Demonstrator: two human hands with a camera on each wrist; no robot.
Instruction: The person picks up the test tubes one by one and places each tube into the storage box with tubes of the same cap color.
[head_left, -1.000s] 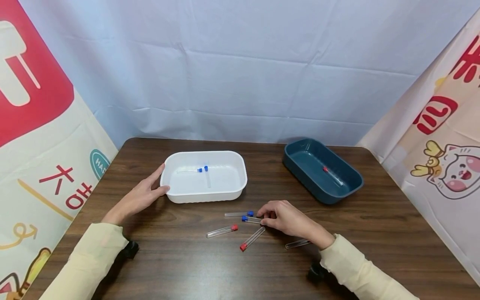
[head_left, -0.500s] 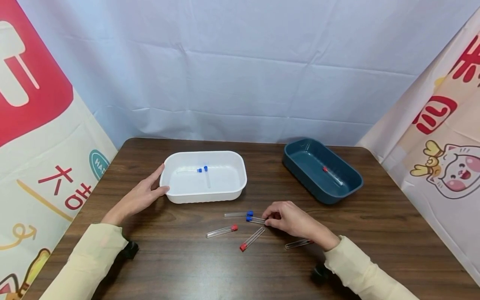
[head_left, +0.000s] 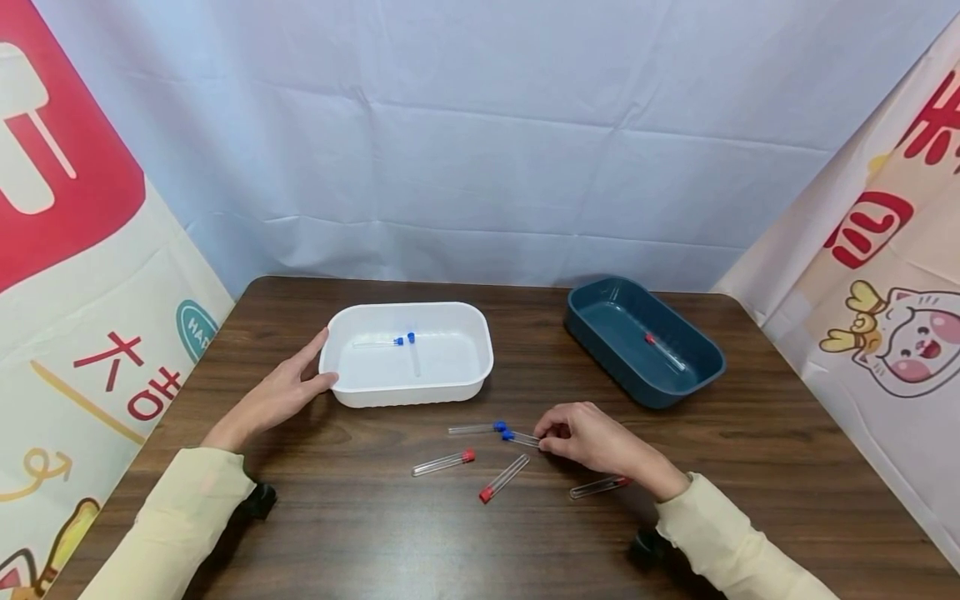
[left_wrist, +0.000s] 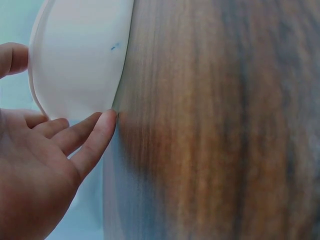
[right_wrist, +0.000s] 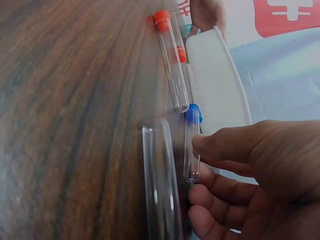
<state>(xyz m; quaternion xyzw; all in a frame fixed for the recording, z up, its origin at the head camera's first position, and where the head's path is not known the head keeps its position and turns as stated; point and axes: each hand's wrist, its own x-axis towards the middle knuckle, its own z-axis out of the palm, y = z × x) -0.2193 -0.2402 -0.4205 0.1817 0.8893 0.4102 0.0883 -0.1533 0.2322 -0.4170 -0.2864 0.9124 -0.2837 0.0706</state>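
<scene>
My right hand (head_left: pixel 581 437) pinches the clear end of a blue-capped test tube (head_left: pixel 522 438) low over the table, between thumb and fingers. In the right wrist view, the thumb (right_wrist: pixel 225 145) lies along that tube's side. Its cap is right beside the cap of another blue-capped test tube (head_left: pixel 472 429). At the left end of the white basin (head_left: pixel 408 394), my left hand (head_left: pixel 279 396) rests its extended fingers and thumb against the wall. Two blue-capped tubes (head_left: pixel 417 360) lie inside this basin.
Red-capped test tubes lie nearby: one at the left (head_left: pixel 442 463), one in the middle (head_left: pixel 504 478) and one partly under the right forearm (head_left: pixel 596 488). A dark teal basin (head_left: pixel 611 367) at the back right holds a red-capped tube (head_left: pixel 666 352). A pale curtain (head_left: pixel 480 167) hangs behind the table.
My right hand has drawn the pinched blue-capped tube a little to the right, bringing its cap beside the other blue cap. My left hand stays at the white basin.
</scene>
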